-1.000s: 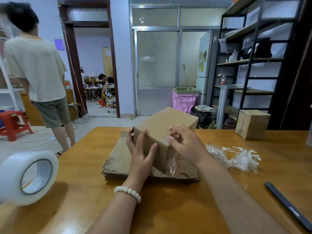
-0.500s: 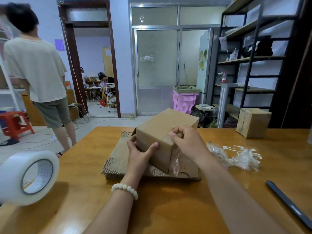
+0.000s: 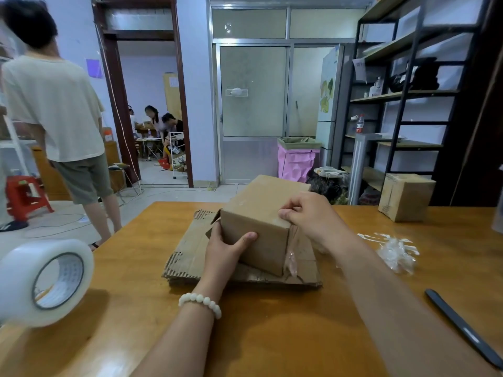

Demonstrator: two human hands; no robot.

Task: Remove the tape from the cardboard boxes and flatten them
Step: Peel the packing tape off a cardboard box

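A closed brown cardboard box (image 3: 255, 213) stands tilted on a stack of flattened cardboard (image 3: 187, 254) in the middle of the wooden table. My left hand (image 3: 226, 248) grips its near left corner, thumb across the front face. My right hand (image 3: 310, 216) sits at the box's top right edge, fingers curled and pinching there. A strip of clear tape (image 3: 292, 257) hangs loose down the box's right side. Another taped box (image 3: 405, 197) stands at the far right of the table.
A big roll of clear tape (image 3: 43, 281) lies at the table's left edge. Crumpled used tape (image 3: 394, 251) lies to the right, and a dark pen-like tool (image 3: 462, 325) at the near right. A person (image 3: 57, 112) stands on the floor beyond the table's left side.
My right hand has slid back along the box's top edge, away from me. My left hand has shifted lower on the near corner. The box has turned slightly.
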